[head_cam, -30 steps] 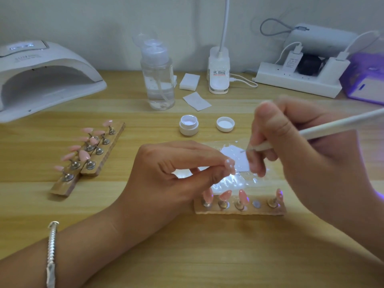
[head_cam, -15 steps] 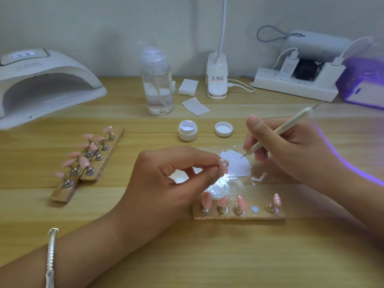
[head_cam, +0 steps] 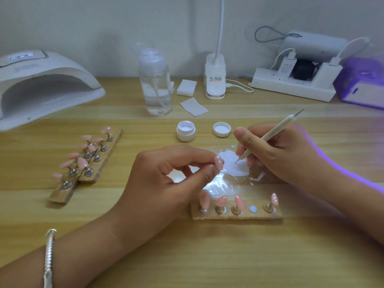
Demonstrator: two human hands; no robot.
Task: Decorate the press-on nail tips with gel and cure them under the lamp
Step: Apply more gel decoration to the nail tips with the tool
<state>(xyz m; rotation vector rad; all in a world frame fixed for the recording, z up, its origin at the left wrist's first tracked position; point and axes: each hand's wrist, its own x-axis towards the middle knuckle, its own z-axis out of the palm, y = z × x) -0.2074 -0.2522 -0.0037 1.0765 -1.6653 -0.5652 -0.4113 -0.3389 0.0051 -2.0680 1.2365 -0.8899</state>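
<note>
While my left hand [head_cam: 166,183] pinches a single pink nail tip [head_cam: 219,162] between thumb and forefinger, lifted clear of the worktop [head_cam: 207,256], my right hand [head_cam: 276,154] grips a white dotting pen [head_cam: 272,136] like a pencil, with the fingers curled round its lower end. The pen's fine point sits at a puddle of white gel [head_cam: 232,166] at three o'clock from the held tip. I cannot tell whether it touches the gel. The puddle lies on a clear plastic sheet [head_cam: 209,187] that shines under the light.

At six o'clock from that sheet lies a cardboard holder strip [head_cam: 236,215]. It carries four pink tips on small metal stands, and its fourth spot from the left is a bare disc [head_cam: 252,209]. At nine o'clock from my left hand two more holder strips [head_cam: 87,163] lie side by side, touching, loaded with pink tips.

At twelve o'clock from the sheet stands the open gel pot [head_cam: 186,131], with its lid [head_cam: 222,129] apart at the pot's three o'clock. The big white curing lamp [head_cam: 41,86] sits at ten o'clock on the worktop, its mouth towards me and its display lit. A smaller lamp [head_cam: 363,86] at two o'clock glows purple. Between them, along the far edge, stand a clear pump bottle [head_cam: 155,84], white wipes [head_cam: 186,87], a desk-lamp base [head_cam: 215,80] and a power strip [head_cam: 291,86]. A silver bracelet [head_cam: 48,256] circles my left wrist.
</note>
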